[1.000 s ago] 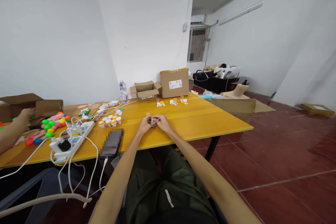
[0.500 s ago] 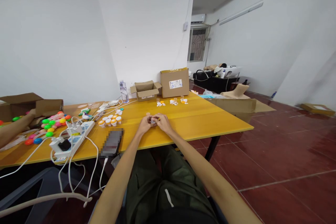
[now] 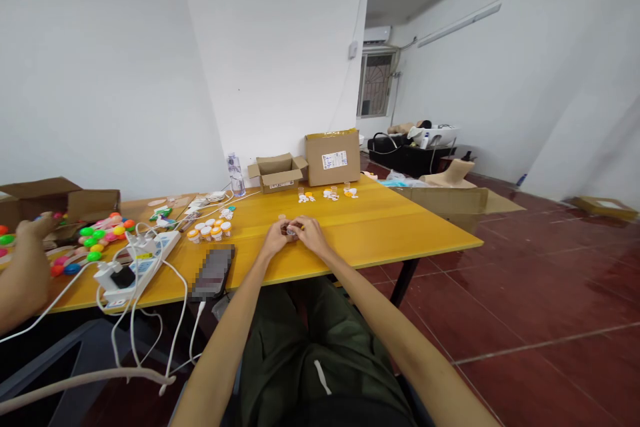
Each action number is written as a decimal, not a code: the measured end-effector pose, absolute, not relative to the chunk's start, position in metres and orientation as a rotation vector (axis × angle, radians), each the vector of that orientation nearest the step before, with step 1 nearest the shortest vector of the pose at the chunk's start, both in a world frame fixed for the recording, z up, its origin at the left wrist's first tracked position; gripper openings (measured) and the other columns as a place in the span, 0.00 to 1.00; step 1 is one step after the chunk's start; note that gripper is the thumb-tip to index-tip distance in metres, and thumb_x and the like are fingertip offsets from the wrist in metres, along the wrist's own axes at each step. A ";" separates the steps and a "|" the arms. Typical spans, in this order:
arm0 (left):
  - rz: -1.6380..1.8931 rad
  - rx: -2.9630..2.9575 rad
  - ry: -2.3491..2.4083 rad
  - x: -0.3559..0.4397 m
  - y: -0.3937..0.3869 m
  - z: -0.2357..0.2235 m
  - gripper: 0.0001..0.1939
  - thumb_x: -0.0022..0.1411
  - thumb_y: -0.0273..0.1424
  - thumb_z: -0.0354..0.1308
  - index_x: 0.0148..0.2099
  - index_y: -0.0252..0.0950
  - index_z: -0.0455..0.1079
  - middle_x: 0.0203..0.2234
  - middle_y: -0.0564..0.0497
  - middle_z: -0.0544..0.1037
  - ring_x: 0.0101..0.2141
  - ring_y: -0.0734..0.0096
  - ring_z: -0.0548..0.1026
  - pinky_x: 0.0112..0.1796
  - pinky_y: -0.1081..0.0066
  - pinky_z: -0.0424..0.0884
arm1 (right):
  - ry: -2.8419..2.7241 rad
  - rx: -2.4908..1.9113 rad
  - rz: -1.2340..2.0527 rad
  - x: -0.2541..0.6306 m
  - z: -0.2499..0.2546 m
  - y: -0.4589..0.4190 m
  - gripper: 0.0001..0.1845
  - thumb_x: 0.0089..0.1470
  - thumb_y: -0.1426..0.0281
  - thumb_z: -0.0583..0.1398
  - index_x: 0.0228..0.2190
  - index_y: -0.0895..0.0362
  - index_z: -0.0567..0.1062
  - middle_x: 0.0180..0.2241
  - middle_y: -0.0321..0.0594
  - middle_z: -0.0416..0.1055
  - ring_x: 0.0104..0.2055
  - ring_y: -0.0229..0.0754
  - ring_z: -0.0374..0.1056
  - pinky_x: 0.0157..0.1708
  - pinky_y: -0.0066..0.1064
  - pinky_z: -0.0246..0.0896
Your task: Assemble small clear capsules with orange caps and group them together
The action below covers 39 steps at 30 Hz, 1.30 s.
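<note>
Small object: a small, clear-looking piece with a whitish part (image 3: 291, 230) is sitting between both hands, just in from the near edge of the yellow-brown wooden surface (image 3: 380, 227), well left of its near right corner.
Left hand: the left hand (image 3: 275, 237) is curling round the object's side, its grip nearly closed on it.
Right hand: the right hand (image 3: 311, 232) is bringing bent fingertips onto the same piece, its grip mostly closed; exact finger contact is hiding from view.
Weight and feel: it is looking light and probably stiff, like thin plastic — likely slippery under dry fingers, and perhaps cracking if squeezed hard.
Best hold: its sides are probably offering the steadiest place, with light, even pressure; its full shape is staying hidden by the fingers.
Jars: small clear jars with orange-and-white lids (image 3: 210, 229) are clustering to the left, beyond a dark phone (image 3: 214, 272) lying at the near edge.
Far edge: an open brown cardboard box (image 3: 278, 180) is standing there, beside a taller closed brown carton (image 3: 333, 160).
</note>
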<state>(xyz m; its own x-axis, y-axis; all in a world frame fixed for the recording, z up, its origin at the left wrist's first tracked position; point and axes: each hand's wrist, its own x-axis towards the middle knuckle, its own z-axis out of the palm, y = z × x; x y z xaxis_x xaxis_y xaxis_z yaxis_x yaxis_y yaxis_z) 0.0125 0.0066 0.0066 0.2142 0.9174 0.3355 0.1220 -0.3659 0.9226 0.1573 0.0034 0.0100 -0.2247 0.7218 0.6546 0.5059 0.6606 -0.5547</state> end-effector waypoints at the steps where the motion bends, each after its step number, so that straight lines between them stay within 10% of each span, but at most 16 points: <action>1: 1.238 1.681 0.985 0.012 0.007 0.006 0.17 0.38 0.30 0.72 0.33 0.35 0.73 0.29 0.52 0.78 0.31 0.68 0.76 0.34 0.70 0.72 | -1.889 -0.971 0.273 0.157 0.010 0.003 0.06 0.53 0.73 0.62 0.28 0.53 0.80 0.31 0.39 0.79 0.34 0.42 0.72 0.35 0.29 0.64; 39: 1.259 1.659 1.015 0.013 0.006 0.007 0.13 0.40 0.23 0.66 0.33 0.35 0.72 0.28 0.53 0.78 0.31 0.69 0.76 0.35 0.71 0.72 | -1.911 -1.054 0.271 0.157 0.013 -0.002 0.07 0.55 0.69 0.60 0.32 0.49 0.80 0.32 0.36 0.80 0.34 0.43 0.73 0.32 0.28 0.61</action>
<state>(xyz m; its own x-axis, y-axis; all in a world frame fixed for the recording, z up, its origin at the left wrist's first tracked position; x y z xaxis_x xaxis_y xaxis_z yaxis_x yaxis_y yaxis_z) 0.0130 0.0060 0.0067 0.1820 0.9257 0.3315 0.1272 -0.3565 0.9256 0.1569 -0.0024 0.0129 -0.2228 0.7608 0.6095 0.5614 0.6113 -0.5579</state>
